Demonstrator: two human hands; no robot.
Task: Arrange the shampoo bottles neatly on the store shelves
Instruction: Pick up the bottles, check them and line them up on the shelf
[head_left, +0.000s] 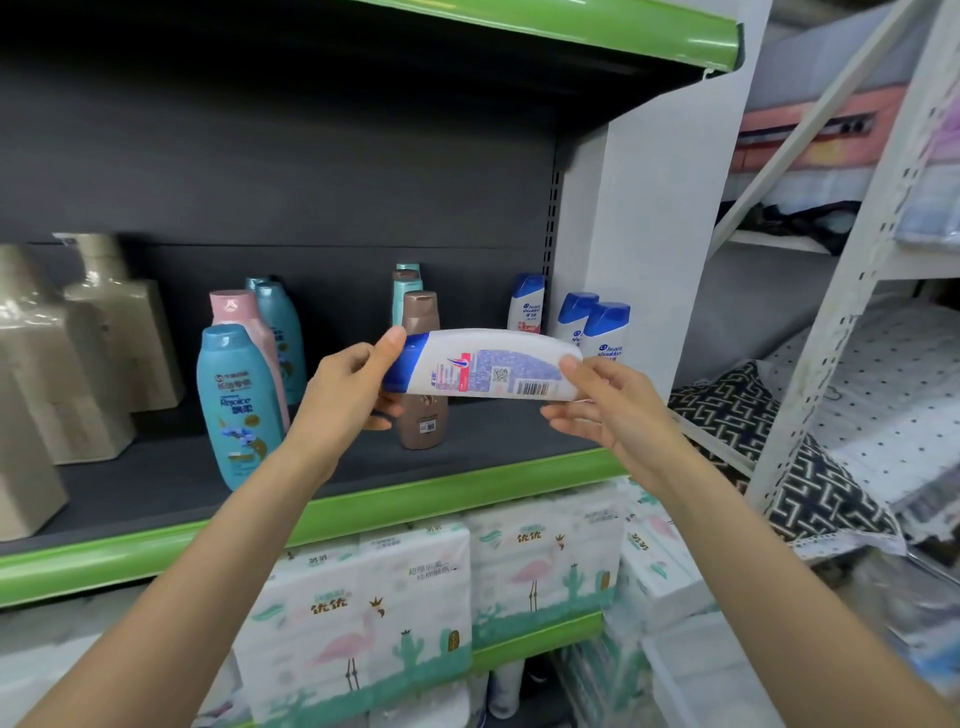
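A white shampoo bottle (488, 366) with a blue cap lies sideways in the air in front of the dark shelf (478, 447), its back label and barcode facing me. My left hand (348, 387) grips its cap end, thumb on top. My right hand (602, 402) holds the base end with fingers around it. On the shelf stand a blue Rejoice bottle (236, 405), a pink bottle (244, 312), a brown bottle (422, 415) behind the held one, teal bottles (406, 288), and three white blue-capped bottles (597, 325) at the right.
Large beige pump bottles (67, 353) fill the shelf's left end. Green shelf edges (395, 504) run across. Tissue packs (405, 597) sit on the shelf below. A white upright panel (660, 208) bounds the shelf on the right, with a rack of folded textiles (852, 415) beyond.
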